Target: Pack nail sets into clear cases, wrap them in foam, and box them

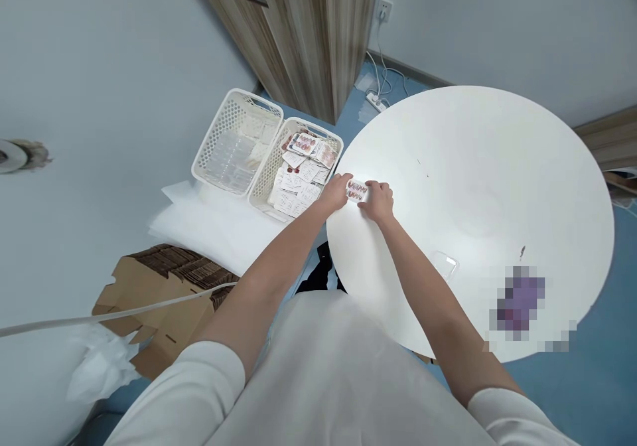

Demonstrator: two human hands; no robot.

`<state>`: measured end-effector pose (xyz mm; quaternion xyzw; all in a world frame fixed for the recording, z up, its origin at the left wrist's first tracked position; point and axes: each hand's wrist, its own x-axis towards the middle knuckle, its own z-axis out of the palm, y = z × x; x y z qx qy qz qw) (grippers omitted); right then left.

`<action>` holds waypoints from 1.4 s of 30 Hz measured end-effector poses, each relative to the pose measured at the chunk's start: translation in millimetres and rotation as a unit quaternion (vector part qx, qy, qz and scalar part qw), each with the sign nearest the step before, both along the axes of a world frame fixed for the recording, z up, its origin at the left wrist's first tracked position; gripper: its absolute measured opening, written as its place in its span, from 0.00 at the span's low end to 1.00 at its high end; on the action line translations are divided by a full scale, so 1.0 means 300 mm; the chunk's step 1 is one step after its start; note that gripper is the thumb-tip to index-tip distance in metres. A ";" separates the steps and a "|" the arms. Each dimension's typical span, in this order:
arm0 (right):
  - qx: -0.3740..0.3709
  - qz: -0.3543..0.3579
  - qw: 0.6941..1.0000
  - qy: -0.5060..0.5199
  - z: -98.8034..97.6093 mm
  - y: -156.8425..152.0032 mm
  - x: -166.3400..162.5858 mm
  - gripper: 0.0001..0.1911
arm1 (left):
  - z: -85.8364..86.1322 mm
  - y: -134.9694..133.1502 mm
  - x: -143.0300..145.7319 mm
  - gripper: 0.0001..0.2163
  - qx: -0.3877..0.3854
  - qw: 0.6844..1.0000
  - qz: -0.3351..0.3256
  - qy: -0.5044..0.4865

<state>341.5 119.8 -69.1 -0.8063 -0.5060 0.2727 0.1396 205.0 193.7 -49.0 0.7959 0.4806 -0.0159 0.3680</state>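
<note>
A small white card bears two rows of reddish-brown shapes that look like press-on nails. It is at the left edge of the round white table. My left hand grips its left end, fingers closed, while my right hand pinches the right end. A clear plastic case lies on the table to the right of my right forearm. Left of my left hand, a white basket contains many similar cards, several with nail pictures facing up.
A second white basket holds clear plastic boxes. White sheets and flattened brown cardboard lie at the left. A blurred purple item rests on the table's right. A power strip is on the blue floor near the wooden cabinet.
</note>
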 end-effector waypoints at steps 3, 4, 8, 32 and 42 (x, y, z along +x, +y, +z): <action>0.010 -0.009 1.000 -0.006 0.000 -0.007 -0.007 0.29 | 0.005 -0.020 -0.006 0.27 0.011 1.000 -0.001 0.000; 0.017 -0.010 1.000 -0.005 -0.001 -0.012 -0.009 0.29 | 0.005 -0.027 -0.009 0.28 0.016 1.000 -0.001 -0.004; 0.049 0.007 0.998 0.029 -0.004 -0.038 -0.018 0.27 | 0.005 -0.057 -0.023 0.30 0.027 0.999 0.001 -0.020; 0.131 -0.081 0.986 0.062 0.216 -0.724 -0.051 0.33 | 0.099 -0.456 -0.040 0.32 -0.011 0.940 -0.258 -0.221; 0.139 -0.111 0.982 0.062 0.200 -0.968 0.021 0.32 | 0.082 -0.664 0.061 0.31 -0.021 0.926 -0.297 -0.232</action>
